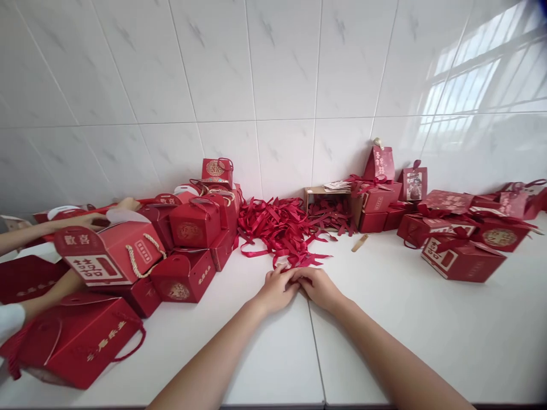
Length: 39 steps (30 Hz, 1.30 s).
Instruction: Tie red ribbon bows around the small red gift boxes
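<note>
Head view: red ribbons lie heaped at twelve o'clock from the left hand and right hand, whose fingers meet at the heap's near edge; whether they grip any, I cannot tell. Red boxes stand from eight to ten o'clock and two to three, on a white table.

"What colour are the ribbons at twelve o'clock?"
"Plain crimson."
"And the white-panelled box at ten?"
"Red, with red characters on its panel and cream rope."
"The wall at twelve, behind?"
"Pale tiles, grey-streaked. The table is plain white."
</note>
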Motion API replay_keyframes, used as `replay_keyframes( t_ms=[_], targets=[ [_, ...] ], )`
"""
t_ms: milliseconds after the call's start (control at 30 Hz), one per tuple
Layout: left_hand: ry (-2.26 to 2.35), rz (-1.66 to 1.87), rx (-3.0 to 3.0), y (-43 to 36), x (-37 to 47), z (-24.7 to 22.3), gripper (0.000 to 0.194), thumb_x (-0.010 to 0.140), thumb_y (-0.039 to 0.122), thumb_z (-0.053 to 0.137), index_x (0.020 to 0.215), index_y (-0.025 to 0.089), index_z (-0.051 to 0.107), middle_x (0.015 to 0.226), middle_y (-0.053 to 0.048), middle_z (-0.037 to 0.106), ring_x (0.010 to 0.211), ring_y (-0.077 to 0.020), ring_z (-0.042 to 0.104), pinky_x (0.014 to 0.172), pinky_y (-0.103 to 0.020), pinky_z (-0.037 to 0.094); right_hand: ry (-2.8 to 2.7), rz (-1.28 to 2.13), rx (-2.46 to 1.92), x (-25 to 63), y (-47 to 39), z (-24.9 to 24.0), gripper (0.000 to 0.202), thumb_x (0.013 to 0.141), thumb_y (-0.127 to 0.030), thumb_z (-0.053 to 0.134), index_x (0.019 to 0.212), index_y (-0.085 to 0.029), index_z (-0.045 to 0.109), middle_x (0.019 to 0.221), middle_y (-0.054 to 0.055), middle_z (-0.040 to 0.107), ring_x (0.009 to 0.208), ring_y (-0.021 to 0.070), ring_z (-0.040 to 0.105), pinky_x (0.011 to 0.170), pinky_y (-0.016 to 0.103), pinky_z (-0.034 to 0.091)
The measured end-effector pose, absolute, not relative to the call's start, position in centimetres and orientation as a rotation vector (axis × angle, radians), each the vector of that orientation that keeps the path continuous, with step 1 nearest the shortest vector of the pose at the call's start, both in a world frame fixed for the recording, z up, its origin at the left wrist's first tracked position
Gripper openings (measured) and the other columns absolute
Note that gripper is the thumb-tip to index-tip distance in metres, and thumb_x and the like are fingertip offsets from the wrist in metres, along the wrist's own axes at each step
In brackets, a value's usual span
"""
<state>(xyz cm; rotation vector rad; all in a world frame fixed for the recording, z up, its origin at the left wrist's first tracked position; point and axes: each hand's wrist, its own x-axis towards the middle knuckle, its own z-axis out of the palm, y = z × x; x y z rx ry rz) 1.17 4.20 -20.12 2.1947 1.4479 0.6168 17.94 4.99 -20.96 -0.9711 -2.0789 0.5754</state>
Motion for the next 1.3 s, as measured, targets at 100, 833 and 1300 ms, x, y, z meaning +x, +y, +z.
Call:
replay_keyframes(
  t_ms=[100, 833, 1300],
  targets=[
    [1.494, 0.552, 2.183, 3.9, 1.3, -19.8, 0.045, 0.084, 0.043, 0.050, 0.128, 0.033, 0.052, 0.143, -0.007, 0.040, 0.135, -0.0372, 0.026, 0.105, -0.056, 0.032, -2.000, 0.516, -1.031, 18.2, 5.1, -21.1, 0.032, 0.075, -0.004, 0.043, 0.089, -0.021, 0.066, 0.088, 0.005, 0.070, 0.081, 0.0199, 0.061, 0.074, 0.033, 0.047],
    [1.412, 0.432, 2.351, 4.0, 1.4, -19.6, 0.052, 0.083, 0.046, 0.053, 0.132, 0.031, 0.048, 0.143, 0.002, 0.045, 0.141, -0.0324, 0.016, 0.112, -0.052, 0.022, -1.701, 0.663, -1.115, 18.7, 5.4, -20.4, 0.035, 0.073, -0.013, 0.043, 0.105, -0.021, 0.054, 0.082, 0.000, 0.066, 0.056, 0.0117, 0.055, 0.058, 0.025, 0.046],
    [1.432, 0.394, 2.427, 4.3, 1.5, -19.6, 0.058, 0.081, 0.060, 0.050, 0.133, 0.035, 0.047, 0.147, 0.001, 0.040, 0.138, -0.0358, 0.019, 0.110, -0.055, 0.022, -1.784, 0.794, -0.932, 19.2, 5.0, -19.9, 0.055, 0.060, -0.002, 0.046, 0.109, -0.024, 0.058, 0.093, -0.001, 0.063, 0.064, 0.0099, 0.053, 0.064, 0.023, 0.043]
  ],
)
